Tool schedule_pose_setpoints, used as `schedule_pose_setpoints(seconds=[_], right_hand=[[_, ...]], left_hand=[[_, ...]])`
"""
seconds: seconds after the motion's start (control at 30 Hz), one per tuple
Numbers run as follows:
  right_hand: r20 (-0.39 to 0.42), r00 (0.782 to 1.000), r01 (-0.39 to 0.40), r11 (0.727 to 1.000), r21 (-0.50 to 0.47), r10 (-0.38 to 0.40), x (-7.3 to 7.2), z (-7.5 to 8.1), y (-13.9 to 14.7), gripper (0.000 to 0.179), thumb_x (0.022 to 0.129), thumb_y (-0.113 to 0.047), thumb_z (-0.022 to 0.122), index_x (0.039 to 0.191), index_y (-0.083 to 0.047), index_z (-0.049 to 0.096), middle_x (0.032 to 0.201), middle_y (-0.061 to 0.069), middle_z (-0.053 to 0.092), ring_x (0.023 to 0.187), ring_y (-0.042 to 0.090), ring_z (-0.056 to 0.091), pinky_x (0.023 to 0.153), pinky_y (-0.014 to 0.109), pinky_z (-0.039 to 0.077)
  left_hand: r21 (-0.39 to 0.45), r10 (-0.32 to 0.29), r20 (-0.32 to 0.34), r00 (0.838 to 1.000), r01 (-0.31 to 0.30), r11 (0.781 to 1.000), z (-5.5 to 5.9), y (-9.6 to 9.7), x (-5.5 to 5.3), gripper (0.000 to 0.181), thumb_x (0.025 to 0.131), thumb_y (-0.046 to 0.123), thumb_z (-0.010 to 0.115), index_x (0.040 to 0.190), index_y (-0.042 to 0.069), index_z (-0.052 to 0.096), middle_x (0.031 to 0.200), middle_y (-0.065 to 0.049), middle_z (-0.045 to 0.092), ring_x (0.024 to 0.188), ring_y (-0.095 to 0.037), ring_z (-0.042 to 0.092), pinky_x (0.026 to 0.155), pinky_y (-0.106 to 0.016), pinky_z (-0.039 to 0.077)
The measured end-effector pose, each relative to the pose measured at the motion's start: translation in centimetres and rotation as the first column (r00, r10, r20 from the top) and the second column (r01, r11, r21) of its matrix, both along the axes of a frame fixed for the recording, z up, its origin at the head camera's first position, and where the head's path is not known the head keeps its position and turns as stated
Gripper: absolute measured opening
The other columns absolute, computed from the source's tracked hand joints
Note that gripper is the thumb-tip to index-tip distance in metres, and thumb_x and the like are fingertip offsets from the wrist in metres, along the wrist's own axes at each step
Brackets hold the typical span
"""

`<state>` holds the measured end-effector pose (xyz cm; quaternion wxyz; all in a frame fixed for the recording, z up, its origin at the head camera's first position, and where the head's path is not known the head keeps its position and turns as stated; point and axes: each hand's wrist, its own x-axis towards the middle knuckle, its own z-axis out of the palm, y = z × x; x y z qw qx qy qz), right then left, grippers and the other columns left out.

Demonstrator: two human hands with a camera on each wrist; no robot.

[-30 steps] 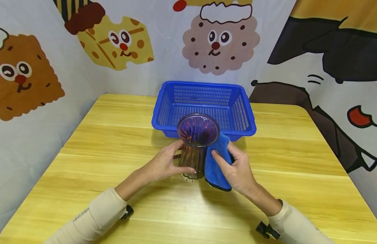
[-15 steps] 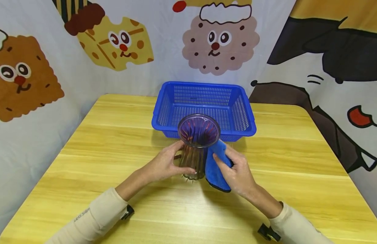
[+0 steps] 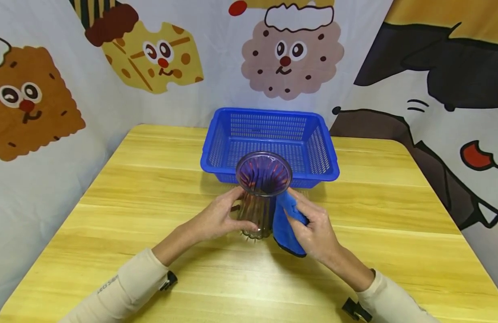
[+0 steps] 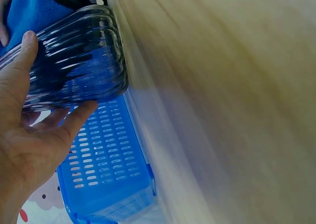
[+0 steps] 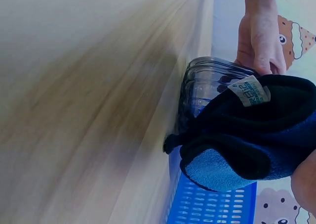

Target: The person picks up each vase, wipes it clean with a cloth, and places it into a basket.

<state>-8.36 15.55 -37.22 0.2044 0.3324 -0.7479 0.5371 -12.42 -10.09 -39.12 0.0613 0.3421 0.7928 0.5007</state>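
A clear, ribbed glass vase (image 3: 255,210) with a flared purple-tinted rim stands upright on the table, in front of the basket. My left hand (image 3: 216,216) grips its left side, thumb across the front near the base and fingers behind. In the left wrist view, fingers and thumb spread around the glass (image 4: 74,61). My right hand (image 3: 315,226) holds a folded blue cloth (image 3: 284,229) with black edging against the vase's right side, fingers just under the rim. The right wrist view shows the cloth (image 5: 217,170) bunched, its white label (image 5: 251,90) facing the camera.
Directly behind the vase sits a blue plastic basket (image 3: 208,168) with slotted walls, nothing seen inside it. The wooden table (image 3: 132,188) meets a cartoon-printed cloth backdrop (image 3: 220,67) at the back and sides.
My right hand's fingers have slid in toward the vase, up under its rim, and the cloth has shifted slightly down with more of its top covered. The left hand keeps its grip.
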Motion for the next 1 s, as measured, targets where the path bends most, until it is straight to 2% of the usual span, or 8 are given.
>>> schedule_pose_setpoints(seconds=[0.17,0.43,0.73,1.0], right_hand=[[-0.022,0.999,-0.025,1.0,-0.007,0.025,0.1,-0.4,0.1,0.048,0.086,0.024,0.057,0.132,0.012,0.06,0.138,0.025,0.057,0.129,0.033,0.055,0.107,0.038,0.048],[-0.012,1.0,-0.024,1.0,-0.017,0.024,0.4,-0.8,0.1,0.049,0.086,0.025,0.056,0.134,0.011,0.059,0.14,0.026,0.055,0.131,0.032,0.053,0.11,0.039,0.045],[-0.018,0.999,0.043,0.999,0.012,-0.043,0.8,-1.4,0.5,0.04,0.086,0.022,0.059,0.123,0.011,0.068,0.135,0.021,0.061,0.127,0.028,0.057,0.109,0.034,0.047],[-0.024,0.998,0.054,0.998,0.042,-0.053,0.4,-1.8,0.7,0.037,0.084,0.02,0.061,0.118,0.009,0.071,0.131,0.018,0.065,0.124,0.03,0.06,0.108,0.033,0.047]], left_hand=[[-0.007,-0.005,0.015,1.0,0.005,1.0,-0.1,0.0,0.0,0.097,0.077,0.023,0.091,0.156,0.013,0.036,0.149,-0.006,0.048,0.133,-0.023,0.05,0.101,-0.034,0.053],[0.005,-0.001,-0.017,1.0,0.001,1.0,0.0,0.0,0.0,0.097,0.077,0.024,0.092,0.156,0.015,0.037,0.149,-0.005,0.049,0.132,-0.022,0.05,0.101,-0.034,0.053],[-0.004,-0.023,-0.02,1.0,0.023,1.0,-0.2,0.1,0.0,0.096,0.078,0.026,0.091,0.157,0.015,0.036,0.153,-0.006,0.045,0.132,-0.022,0.05,0.1,-0.032,0.054],[-0.034,0.015,-0.042,0.999,-0.017,0.999,-0.3,-0.1,0.0,0.099,0.077,0.029,0.091,0.158,0.016,0.035,0.154,-0.006,0.044,0.133,-0.023,0.049,0.099,-0.032,0.054]])
